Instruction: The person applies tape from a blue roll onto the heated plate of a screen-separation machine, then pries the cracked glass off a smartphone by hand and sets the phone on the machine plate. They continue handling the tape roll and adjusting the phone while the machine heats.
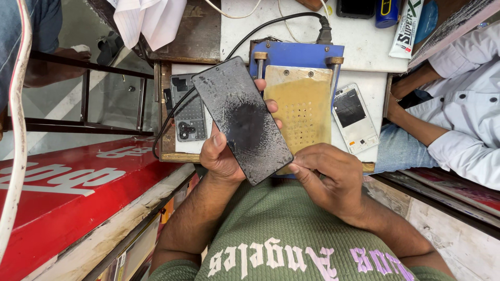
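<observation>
a cramped repair stall seen from above: a big red board (62, 192) slants across the left, and a white worktop (359, 47) with a worn wooden edge fills the middle. a second person in a white shirt (463, 119) sits at the right edge. on the worktop stands one blue heating machine (299, 54) with a yellowed, perforated plate (304, 106), a black cable (260, 28) running off its top. counted around it: one phone back shell (188, 112) to the left, one phone frame (355, 118) with a dark window to the right, one glue tube (407, 26) near the top.

the single black screen panel (242, 119), smeared and scratched, is held tilted above the plate. the left hand (221, 153) is closed around its lower left edge, thumb on the face and fingertips curling over the far side. the right hand (328, 174) is loosely curled just beside the panel's bottom right corner, a fingertip touching that edge, gripping nothing else.
</observation>
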Demonstrator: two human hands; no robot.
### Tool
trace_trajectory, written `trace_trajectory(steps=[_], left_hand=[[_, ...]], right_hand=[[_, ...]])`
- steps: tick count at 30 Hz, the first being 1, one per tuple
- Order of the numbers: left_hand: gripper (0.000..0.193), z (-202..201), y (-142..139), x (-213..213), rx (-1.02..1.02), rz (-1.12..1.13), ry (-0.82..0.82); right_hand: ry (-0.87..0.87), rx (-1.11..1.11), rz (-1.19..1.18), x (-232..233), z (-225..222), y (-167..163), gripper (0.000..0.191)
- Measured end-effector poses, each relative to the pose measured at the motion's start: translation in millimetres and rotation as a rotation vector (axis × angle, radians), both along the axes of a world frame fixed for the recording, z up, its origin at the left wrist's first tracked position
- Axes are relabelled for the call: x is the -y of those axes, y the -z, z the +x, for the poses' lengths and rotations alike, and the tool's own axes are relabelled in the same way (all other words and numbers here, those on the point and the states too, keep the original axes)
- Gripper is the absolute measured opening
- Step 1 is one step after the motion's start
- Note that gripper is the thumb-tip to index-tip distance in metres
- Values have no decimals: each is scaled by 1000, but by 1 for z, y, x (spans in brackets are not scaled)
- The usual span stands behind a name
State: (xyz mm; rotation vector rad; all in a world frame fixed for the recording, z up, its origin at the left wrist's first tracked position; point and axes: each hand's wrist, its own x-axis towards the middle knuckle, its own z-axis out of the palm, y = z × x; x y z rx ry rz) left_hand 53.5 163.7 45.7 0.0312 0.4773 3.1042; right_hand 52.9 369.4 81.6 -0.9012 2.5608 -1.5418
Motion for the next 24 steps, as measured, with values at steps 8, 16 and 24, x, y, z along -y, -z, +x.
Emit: trace_trajectory(steps=[8,16,24], left_hand=[[95,1,3,-3,-40,-39,-40],[96,2,0,0,-59,-83,-59],[98,7,-5,2,-78,-131,-37]], right_hand=[[58,-300,30,2,1,2,9],[152,-353,-144,0,-5,22,8],[170,-12,-327,-10,3,42,14]])
